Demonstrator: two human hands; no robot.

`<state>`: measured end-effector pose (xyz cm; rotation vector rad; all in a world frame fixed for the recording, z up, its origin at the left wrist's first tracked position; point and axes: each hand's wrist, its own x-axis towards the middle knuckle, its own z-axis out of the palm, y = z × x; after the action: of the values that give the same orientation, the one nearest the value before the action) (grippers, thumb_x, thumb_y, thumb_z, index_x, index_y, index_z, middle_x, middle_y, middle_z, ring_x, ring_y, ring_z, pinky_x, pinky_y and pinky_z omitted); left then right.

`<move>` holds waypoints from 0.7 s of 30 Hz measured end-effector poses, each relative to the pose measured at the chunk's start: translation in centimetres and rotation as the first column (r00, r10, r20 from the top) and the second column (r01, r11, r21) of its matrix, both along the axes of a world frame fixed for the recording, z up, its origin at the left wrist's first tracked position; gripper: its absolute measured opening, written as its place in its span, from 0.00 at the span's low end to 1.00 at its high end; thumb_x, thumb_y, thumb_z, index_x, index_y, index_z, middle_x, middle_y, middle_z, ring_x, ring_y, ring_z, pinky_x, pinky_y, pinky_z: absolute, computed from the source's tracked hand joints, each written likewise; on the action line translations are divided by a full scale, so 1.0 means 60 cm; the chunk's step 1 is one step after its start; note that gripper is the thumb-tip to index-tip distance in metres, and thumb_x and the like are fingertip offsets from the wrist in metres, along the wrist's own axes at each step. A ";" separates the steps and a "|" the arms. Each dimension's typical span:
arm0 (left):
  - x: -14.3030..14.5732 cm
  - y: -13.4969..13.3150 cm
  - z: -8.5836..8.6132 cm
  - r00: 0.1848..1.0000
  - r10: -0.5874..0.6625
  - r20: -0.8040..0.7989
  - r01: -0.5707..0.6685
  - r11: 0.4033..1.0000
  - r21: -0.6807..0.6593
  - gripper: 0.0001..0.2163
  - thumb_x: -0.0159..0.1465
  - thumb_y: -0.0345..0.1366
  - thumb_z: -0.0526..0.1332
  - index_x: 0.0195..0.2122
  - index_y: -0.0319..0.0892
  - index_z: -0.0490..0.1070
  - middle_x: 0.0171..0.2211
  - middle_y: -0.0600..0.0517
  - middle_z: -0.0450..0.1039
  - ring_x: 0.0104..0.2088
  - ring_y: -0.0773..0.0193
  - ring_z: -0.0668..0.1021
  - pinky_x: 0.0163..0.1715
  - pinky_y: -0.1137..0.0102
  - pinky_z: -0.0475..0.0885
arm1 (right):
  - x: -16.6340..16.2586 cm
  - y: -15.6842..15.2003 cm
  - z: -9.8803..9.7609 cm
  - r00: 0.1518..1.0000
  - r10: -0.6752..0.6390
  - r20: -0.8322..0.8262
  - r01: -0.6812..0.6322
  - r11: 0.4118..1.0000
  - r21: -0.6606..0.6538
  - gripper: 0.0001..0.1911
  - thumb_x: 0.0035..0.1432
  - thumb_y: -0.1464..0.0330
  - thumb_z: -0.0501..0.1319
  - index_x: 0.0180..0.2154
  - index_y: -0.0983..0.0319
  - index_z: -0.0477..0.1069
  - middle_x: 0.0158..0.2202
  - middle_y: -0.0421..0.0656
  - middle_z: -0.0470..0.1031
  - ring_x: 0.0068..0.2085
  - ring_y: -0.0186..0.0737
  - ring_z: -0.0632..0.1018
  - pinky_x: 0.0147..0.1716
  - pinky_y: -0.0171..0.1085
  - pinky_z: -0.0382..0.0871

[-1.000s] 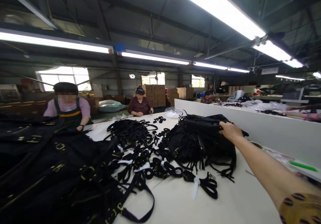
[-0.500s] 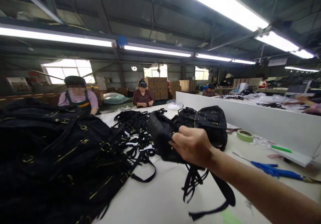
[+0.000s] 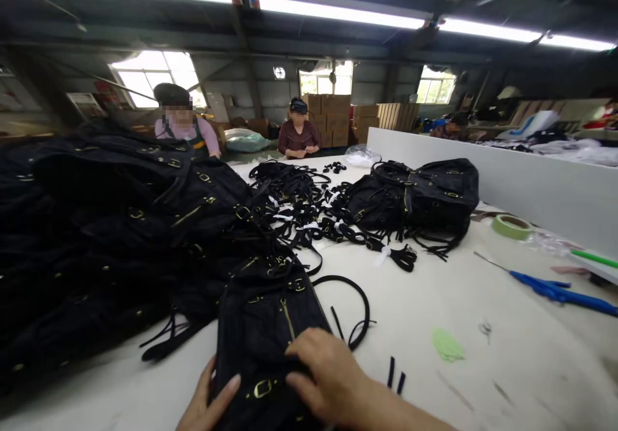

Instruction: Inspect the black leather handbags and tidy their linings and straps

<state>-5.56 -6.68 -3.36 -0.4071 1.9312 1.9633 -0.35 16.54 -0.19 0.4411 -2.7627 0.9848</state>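
Note:
A black bag [image 3: 263, 328] with gold-coloured buckles and a zip lies on the table right in front of me. My left hand [image 3: 210, 399] holds its left edge, thumb on top and a finger along the side. Across the bag's right side rests my right hand [image 3: 331, 373], thumb and forefinger apart, touching the front near a buckle. The other fingers of that hand are partly hidden. A thin black strap [image 3: 364, 302] loops out to the right of the bag.
A large pile of black bags [image 3: 120, 225] fills the left side. Black straps with white ties [image 3: 309, 215] lie mid-table. Further right are more black bags [image 3: 434, 192], green tape [image 3: 512, 226], a blue-handled tool [image 3: 555, 287] and a white partition [image 3: 492, 160]. Two people sit opposite.
My view has tilted down and turned. The black bag my right hand held up in the air now lies on the table in front of me. My left hand has come into view.

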 end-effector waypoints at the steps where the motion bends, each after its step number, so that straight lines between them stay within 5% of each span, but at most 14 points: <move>1: 0.005 0.001 0.009 1.000 -0.014 0.019 0.014 1.000 0.019 0.44 0.52 0.52 0.69 0.66 0.47 0.50 0.60 0.43 0.62 0.59 0.44 0.67 0.64 0.50 0.55 | -0.002 0.032 -0.004 0.991 -0.130 0.037 0.133 0.988 -0.082 0.14 0.53 0.69 0.62 0.44 0.58 0.69 0.44 0.44 0.73 0.46 0.46 0.74 0.46 0.43 0.69; 4: 0.008 0.009 0.025 0.999 -0.034 0.012 0.033 0.996 0.080 0.35 0.58 0.46 0.67 0.64 0.50 0.53 0.61 0.48 0.62 0.60 0.50 0.67 0.65 0.54 0.53 | -0.016 0.113 -0.028 0.871 -0.414 0.263 0.477 0.841 -0.256 0.15 0.55 0.72 0.58 0.46 0.61 0.67 0.48 0.48 0.70 0.48 0.47 0.72 0.51 0.47 0.66; 8: 0.000 0.010 0.019 0.993 0.009 0.115 -0.033 0.977 0.211 0.31 0.59 0.37 0.65 0.63 0.48 0.57 0.56 0.49 0.69 0.55 0.51 0.72 0.63 0.55 0.59 | -0.027 0.153 -0.068 0.776 -0.430 0.462 0.593 0.748 -0.299 0.12 0.59 0.71 0.56 0.46 0.64 0.66 0.46 0.50 0.72 0.46 0.45 0.75 0.49 0.45 0.69; 12: -0.002 0.007 0.006 0.960 0.106 0.259 -0.182 0.941 0.286 0.28 0.59 0.30 0.62 0.62 0.43 0.60 0.47 0.48 0.77 0.44 0.53 0.80 0.53 0.57 0.72 | -0.030 0.137 -0.072 0.726 -0.311 0.613 0.616 0.690 -0.379 0.13 0.62 0.66 0.55 0.48 0.63 0.66 0.45 0.48 0.72 0.39 0.41 0.76 0.33 0.37 0.72; 16: 0.003 -0.008 -0.002 0.899 0.206 0.386 -0.288 0.942 0.170 0.24 0.53 0.26 0.63 0.53 0.35 0.69 0.33 0.47 0.80 0.36 0.50 0.82 0.39 0.58 0.80 | -0.024 0.121 -0.052 0.658 -0.027 0.753 0.592 0.636 -0.495 0.12 0.60 0.61 0.55 0.34 0.64 0.67 0.30 0.42 0.70 0.23 0.32 0.70 0.16 0.29 0.63; 21: 0.001 -0.021 -0.006 0.968 0.198 0.156 -0.214 0.973 0.092 0.12 0.41 0.30 0.70 0.29 0.43 0.76 0.27 0.52 0.79 0.42 0.43 0.80 0.40 0.58 0.80 | 0.009 0.103 0.025 0.639 0.305 0.706 0.506 0.525 -0.684 0.13 0.43 0.62 0.62 0.28 0.60 0.61 0.17 0.31 0.55 0.17 0.28 0.55 0.11 0.25 0.51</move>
<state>-5.48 -7.96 -3.70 -0.7268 1.7430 2.0901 0.18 22.71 1.30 -0.4762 -2.2112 2.8051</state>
